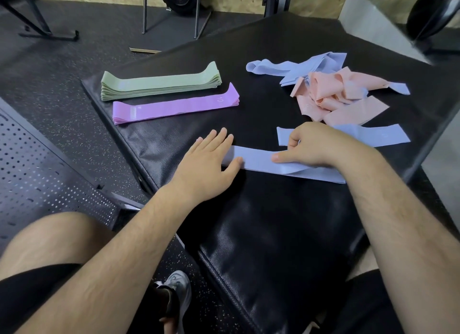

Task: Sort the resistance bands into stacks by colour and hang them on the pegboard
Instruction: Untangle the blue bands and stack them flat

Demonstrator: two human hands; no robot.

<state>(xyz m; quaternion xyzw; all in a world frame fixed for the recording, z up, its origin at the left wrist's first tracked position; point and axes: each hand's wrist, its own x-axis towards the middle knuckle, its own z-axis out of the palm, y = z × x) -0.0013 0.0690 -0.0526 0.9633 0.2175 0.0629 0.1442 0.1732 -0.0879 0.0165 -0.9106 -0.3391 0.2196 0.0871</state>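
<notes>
Where the right forearm crosses the black textured padded surface (273, 234), it covers the right end of the near light-blue fabric resistance band (256, 159). A twist shows in that band just before it passes under the arm. The right hand (316, 144) also hides the middle of a second light-blue band (373, 134), which lies flat just behind the first. The black perforated pegboard (37, 172) lies low at the left, beside the surface, and is cut off by the frame edge. A "10" can be read on the top purple band; the other printed marks are too blurred to read. The number of bands in each stack cannot be counted.

The hands are apart, one at each part of the near band. The left hand (211, 164) lies flat with straight fingers on the surface, its thumb touching the band's left end. The right hand has its thumb laid along the top of the band and its fingers curled down at the band's far edge, gripping it.

At the far left of the surface lies a squared stack of sage-green flat bands (159, 85). Just in front of it lies a stack of purple flat bands (174, 107), parallel to it. At the far right lies a loose heap of crumpled pink bands (336, 97), with tangled light-blue bands (298, 67) behind and partly under it.
</notes>
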